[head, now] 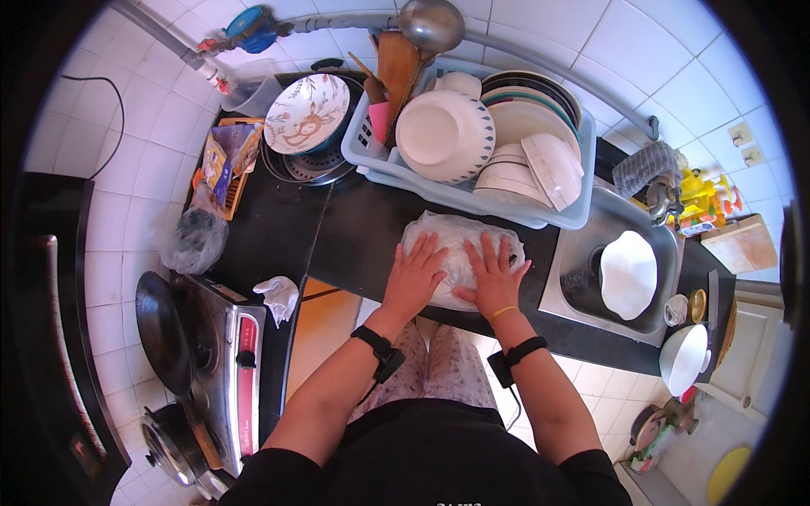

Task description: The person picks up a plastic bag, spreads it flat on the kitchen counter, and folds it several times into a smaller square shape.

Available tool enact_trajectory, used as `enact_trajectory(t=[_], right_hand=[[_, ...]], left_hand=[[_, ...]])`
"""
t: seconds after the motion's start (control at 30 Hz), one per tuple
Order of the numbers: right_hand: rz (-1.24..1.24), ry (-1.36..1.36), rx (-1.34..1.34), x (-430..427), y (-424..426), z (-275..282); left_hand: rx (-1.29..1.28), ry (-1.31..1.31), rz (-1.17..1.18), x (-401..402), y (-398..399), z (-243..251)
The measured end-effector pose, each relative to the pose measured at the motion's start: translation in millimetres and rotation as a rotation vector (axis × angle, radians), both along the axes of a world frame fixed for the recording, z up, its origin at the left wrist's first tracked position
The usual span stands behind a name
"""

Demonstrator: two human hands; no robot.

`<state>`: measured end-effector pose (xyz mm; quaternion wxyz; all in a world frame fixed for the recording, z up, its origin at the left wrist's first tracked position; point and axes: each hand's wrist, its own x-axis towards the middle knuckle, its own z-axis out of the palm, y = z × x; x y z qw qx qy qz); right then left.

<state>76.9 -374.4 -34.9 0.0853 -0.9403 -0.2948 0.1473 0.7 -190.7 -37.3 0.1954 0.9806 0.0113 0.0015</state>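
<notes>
A translucent plastic bag [459,237] lies flattened on the black countertop [354,240] before me. Its contents cannot be made out, apart from a small dark spot near its right side. My left hand [413,275] rests palm down on the bag's left part, fingers spread. On the right part lies my right hand [495,275], also palm down with the fingers apart. Neither hand grips anything. Both wrists wear black straps with small devices.
Behind the bag stands a light-blue dish rack [443,186] with bowls, plates and utensils. The steel sink [576,253] to the right holds a white scalloped dish [628,275]. At left are a gas stove [221,354], a wok [164,332] and a white cloth [278,297].
</notes>
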Motion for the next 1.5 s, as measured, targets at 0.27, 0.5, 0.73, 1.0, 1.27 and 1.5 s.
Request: enact_trajectory(t=[0.27,0.5,0.73,1.0,1.27,1.5], right_hand=[[-0.032,0.001,0.003,-5.2,4.7,21.9],[-0.011,-0.105,0.126,-16.5,0.6,17.6],[-0.028,-0.096,0.081,-16.0,-4.6,13.6],[-0.023,-0.101,0.053,-13.7,0.5,17.5],[-0.039,-0.107,0.037,-12.8,-0.2,26.8],[-0.068,-0.120,0.031,-15.6,-2.3,37.2]], left_hand=[[0.060,-0.223,0.101,-14.2,-0.9,3.6],[0.042,-0.265,0.189,-11.0,-7.8,1.4],[0.060,-0.278,0.231,-6.6,-10.8,-8.5],[0.096,-0.316,0.248,-16.9,-10.2,1.5],[0.093,-0.377,0.313,-49.0,-9.8,24.1],[0.098,-0.368,0.313,-72.0,-7.0,28.1]])
